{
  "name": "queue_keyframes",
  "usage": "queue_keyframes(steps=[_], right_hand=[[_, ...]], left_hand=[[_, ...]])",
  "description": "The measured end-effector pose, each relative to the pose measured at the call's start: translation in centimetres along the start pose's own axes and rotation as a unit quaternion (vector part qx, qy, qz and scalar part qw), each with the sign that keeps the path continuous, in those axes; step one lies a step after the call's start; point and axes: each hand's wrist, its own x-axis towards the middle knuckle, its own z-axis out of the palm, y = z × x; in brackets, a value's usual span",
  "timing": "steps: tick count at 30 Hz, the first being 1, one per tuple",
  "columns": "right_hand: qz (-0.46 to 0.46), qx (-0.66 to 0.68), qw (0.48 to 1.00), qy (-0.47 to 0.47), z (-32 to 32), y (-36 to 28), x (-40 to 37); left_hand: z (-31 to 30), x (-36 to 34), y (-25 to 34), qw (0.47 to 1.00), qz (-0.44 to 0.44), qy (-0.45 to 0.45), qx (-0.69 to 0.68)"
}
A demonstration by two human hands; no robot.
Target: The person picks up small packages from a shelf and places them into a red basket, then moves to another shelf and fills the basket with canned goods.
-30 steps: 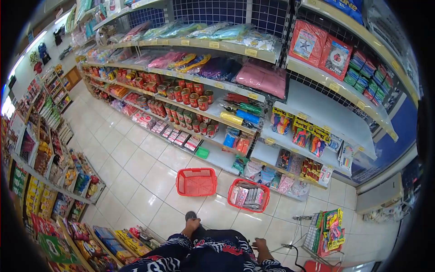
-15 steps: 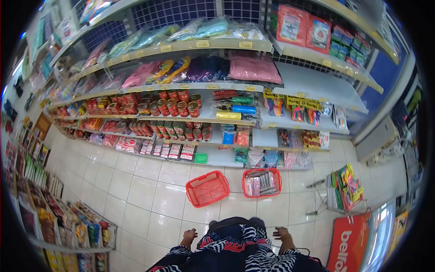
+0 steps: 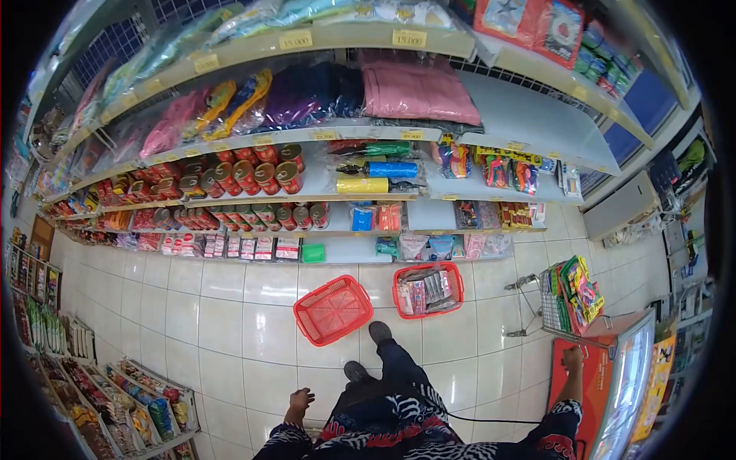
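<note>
My left hand (image 3: 301,400) hangs low over the tiled floor, fingers loosely bent and apart, holding nothing. Out to the right, my right hand (image 3: 573,359) has its fingers curled in and shows nothing in them. It appears in front of the red side of a display case (image 3: 594,383); contact cannot be made out. Ahead of my feet stands an empty red basket (image 3: 307,326). Beside it, a second red basket (image 3: 397,303) holds several packaged items (image 3: 425,293).
Shelves ahead carry cans (image 3: 264,178), bagged cloth goods (image 3: 418,88) and rolls (image 3: 364,185). A wire cart (image 3: 549,303) with colourful packets (image 3: 579,287) stands at the right. Snack racks (image 3: 115,399) line the lower left. A black cable (image 3: 491,419) runs beside me.
I have stepped closer to the shelves, and my legs and shoes now show. My right hand has swung out to the right and up; my left hand has shifted slightly left.
</note>
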Motion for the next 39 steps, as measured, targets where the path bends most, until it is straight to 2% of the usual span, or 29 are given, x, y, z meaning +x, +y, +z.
queue_keyframes(steps=[1,2,4,6,7,9,10,11,12,13,15,17,18,19,20,21,22,24,25,28,30,31,32,34,35,36,38,39], right_hand=[[0.002,-0.149,0.989,-0.018,-0.3,-0.3,2.0],[0.002,-0.159,0.987,-0.023,0.4,-2.3,2.6],[-0.123,-0.403,0.902,-0.091,4.1,-7.7,2.2],[-0.201,-0.445,0.862,-0.139,11.6,-11.8,4.8],[-0.279,-0.428,0.84,-0.181,14.0,-16.6,3.6],[-0.393,-0.391,0.809,-0.193,22.5,-23.9,4.8],[-0.413,-0.385,0.796,-0.218,25.0,-30.8,2.6],[-0.478,-0.349,0.777,-0.217,27.3,-36.7,1.1],[-0.516,-0.301,0.777,-0.199,28.8,-42.8,-1.5],[-0.542,-0.276,0.767,-0.203,31.8,-47.0,-0.8],[-0.586,-0.175,0.784,-0.108,35.7,-55.4,-2.0],[-0.665,-0.025,0.746,-0.005,40.3,-62.8,-0.4],[-0.608,0.013,0.794,0.018,42.0,-65.8,-0.4],[-0.555,0.115,0.823,0.013,43.9,-69.0,-1.0],[-0.584,0.119,0.801,0.056,45.5,-71.0,-0.3],[-0.542,0.17,0.82,0.074,47.3,-72.7,-0.8],[-0.544,0.154,0.822,0.066,49.3,-73.9,-0.2],[-0.49,0.162,0.826,0.227,51.1,-74.4,0.6],[-0.487,0.156,0.827,0.231,51.2,-73.9,0.6],[-0.506,0.205,0.806,0.227,51.1,-72.9,-0.7],[-0.486,0.285,0.817,0.126,50.2,-71.9,-1.0],[-0.499,0.321,0.801,0.079,50.0,-71.6,-0.2],[-0.499,0.317,0.803,0.078,49.9,-71.0,0.6],[-0.559,0.328,0.759,0.061,49.2,-70.5,0.1],[-0.603,0.328,0.72,0.102,49.2,-70.3,0.6],[-0.601,0.327,0.722,0.099,48.5,-69.9,0.9],[-0.597,0.401,0.69,0.078,47.2,-68.3,-0.2],[-0.578,0.415,0.695,0.098,46.8,-67.6,-3.2]], left_hand=[[1.1,-0.7,0.8,0.999,0.022,-0.014,-0.018],[2.2,-1.1,1.1,1.0,0.011,-0.011,-0.02],[4.6,-0.1,2.3,0.998,-0.001,-0.025,0.066],[7.9,3.7,0.2,0.99,0.0,0.006,0.138],[9.8,3.9,0.4,0.992,-0.025,-0.026,0.123],[13.2,5.3,0.8,0.992,-0.064,-0.063,0.093],[14.7,6.5,0.0,0.985,-0.073,-0.003,0.155],[16.3,7.6,-0.9,0.972,-0.083,0.054,0.215],[17.7,7.8,-0.1,0.973,-0.098,0.05,0.203],[18.4,6.0,3.7,0.963,-0.13,0.075,0.224],[18.9,6.2,7.7,0.951,-0.166,0.089,0.244],[20.1,8.5,8.2,0.93,-0.188,0.14,0.283],[20.7,9.2,7.8,0.916,-0.203,0.159,0.307],[21.4,9.5,7.5,0.915,-0.22,0.137,0.31],[22.1,9.3,6.9,0.903,-0.2,0.18,0.335],[22.7,9.0,6.3,0.889,-0.176,0.225,0.357],[23.2,9.0,5.6,0.892,-0.163,0.246,0.342],[23.0,9.1,6.0,0.886,-0.214,0.218,0.349],[22.8,9.0,6.4,0.886,-0.212,0.212,0.353],[22.6,9.0,7.8,0.883,-0.236,0.199,0.353],[22.7,8.8,7.8,0.878,-0.242,0.193,0.365],[22.7,8.8,7.7,0.878,-0.246,0.19,0.365],[22.8,8.8,7.7,0.876,-0.244,0.191,0.37],[22.9,9.1,7.6,0.874,-0.242,0.19,0.377],[23.1,9.2,7.4,0.873,-0.236,0.199,0.378],[23.2,9.3,7.1,0.871,-0.233,0.208,0.379],[23.3,9.3,6.6,0.873,-0.22,0.214,0.378],[23.2,9.2,6.3,0.877,-0.202,0.222,0.376]])
